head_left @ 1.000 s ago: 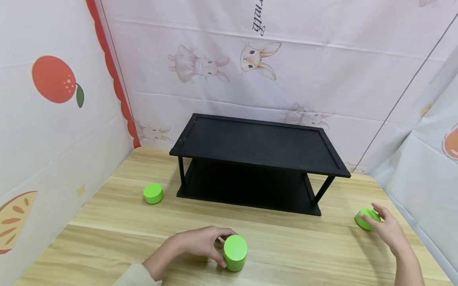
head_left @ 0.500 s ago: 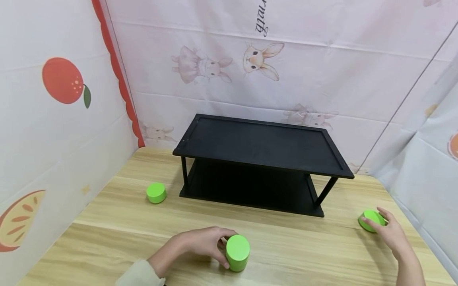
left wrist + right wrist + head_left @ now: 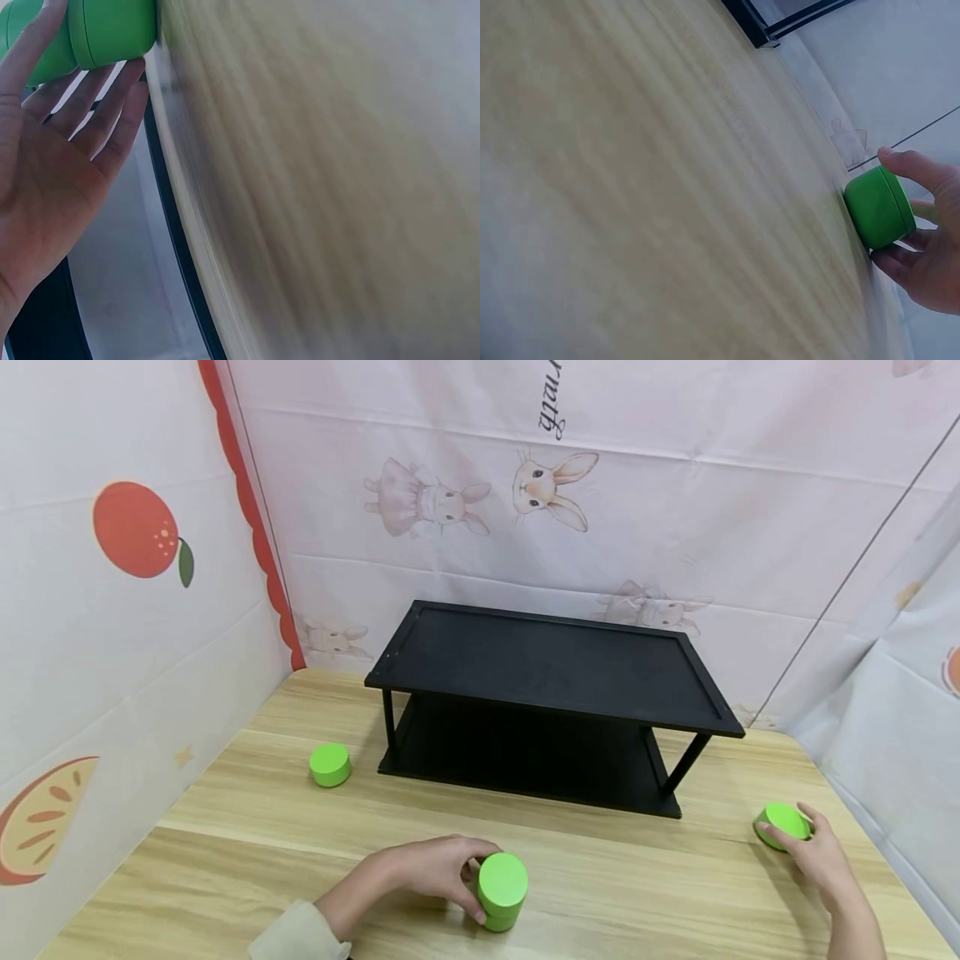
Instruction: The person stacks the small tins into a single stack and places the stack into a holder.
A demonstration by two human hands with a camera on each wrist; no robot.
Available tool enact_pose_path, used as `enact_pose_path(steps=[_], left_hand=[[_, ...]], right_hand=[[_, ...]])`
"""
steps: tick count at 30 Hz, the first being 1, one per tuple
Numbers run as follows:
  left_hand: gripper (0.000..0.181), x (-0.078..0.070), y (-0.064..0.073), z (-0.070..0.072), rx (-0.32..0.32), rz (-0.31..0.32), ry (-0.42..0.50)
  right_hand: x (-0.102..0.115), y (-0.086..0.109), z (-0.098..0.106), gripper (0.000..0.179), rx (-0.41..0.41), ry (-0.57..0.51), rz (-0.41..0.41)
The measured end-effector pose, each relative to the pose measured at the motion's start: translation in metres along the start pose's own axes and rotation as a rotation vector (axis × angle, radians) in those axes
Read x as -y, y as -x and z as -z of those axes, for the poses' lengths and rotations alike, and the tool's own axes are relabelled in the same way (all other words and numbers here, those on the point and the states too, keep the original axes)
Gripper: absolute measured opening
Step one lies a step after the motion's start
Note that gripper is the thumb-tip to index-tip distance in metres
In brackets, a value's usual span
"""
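In the head view my left hand (image 3: 442, 870) grips a stack of two round green tins (image 3: 502, 885) upright on the near middle of the table, thumb on the near side and fingers on the far side. A seam between the upper tin (image 3: 49, 52) and lower tin (image 3: 116, 30) shows in the left wrist view. Far to the right, my right hand (image 3: 820, 857) holds a single green tin (image 3: 783, 822) low on the table between thumb and fingers. Its lid line shows in the right wrist view, where the tin (image 3: 876, 210) meets the wood.
A black two-tier shelf (image 3: 547, 664) stands at the back of the wooden table (image 3: 247, 860). Another round green tin (image 3: 330, 764) sits left of the shelf. Printed cloth (image 3: 450, 435) hangs behind the table and along both sides.
The head view has shifted slightly, so the scene sits a little further right. Both hands keep their hold, and the tins stay about where they were on the table.
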State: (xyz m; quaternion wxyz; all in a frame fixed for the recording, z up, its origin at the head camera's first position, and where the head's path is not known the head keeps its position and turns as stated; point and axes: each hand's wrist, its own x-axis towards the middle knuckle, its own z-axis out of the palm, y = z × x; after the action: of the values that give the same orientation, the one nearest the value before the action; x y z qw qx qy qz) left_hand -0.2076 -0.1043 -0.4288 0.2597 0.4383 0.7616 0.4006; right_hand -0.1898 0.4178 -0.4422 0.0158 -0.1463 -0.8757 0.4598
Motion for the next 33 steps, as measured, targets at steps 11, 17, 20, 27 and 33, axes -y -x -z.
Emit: enact_pose_path(steps=[11, 17, 20, 27, 33], left_hand=[[0.047, -0.0028, -0.0006, 0.0006, -0.012, 0.008, -0.051], [0.05, -0.002, 0.0, 0.0009, 0.0, 0.012, -0.053], [0.051, -0.0018, 0.0004, 0.0012, 0.013, 0.019, -0.051], [0.053, 0.0004, -0.0001, 0.0012, 0.027, 0.014, -0.027], [0.05, 0.0016, -0.0013, 0.0003, 0.02, 0.013, -0.014]], right_hand=[[-0.0041, 0.0022, -0.0022, 0.091, -0.054, -0.005, 0.011], [-0.0044, 0.0025, -0.0015, 0.091, -0.045, -0.009, -0.018], [-0.0061, 0.0028, -0.0011, 0.091, -0.049, -0.016, -0.037], [-0.0098, 0.0027, -0.0001, 0.092, -0.06, 0.004, -0.051], [-0.0105, 0.0034, 0.0007, 0.092, -0.064, 0.024, -0.043]])
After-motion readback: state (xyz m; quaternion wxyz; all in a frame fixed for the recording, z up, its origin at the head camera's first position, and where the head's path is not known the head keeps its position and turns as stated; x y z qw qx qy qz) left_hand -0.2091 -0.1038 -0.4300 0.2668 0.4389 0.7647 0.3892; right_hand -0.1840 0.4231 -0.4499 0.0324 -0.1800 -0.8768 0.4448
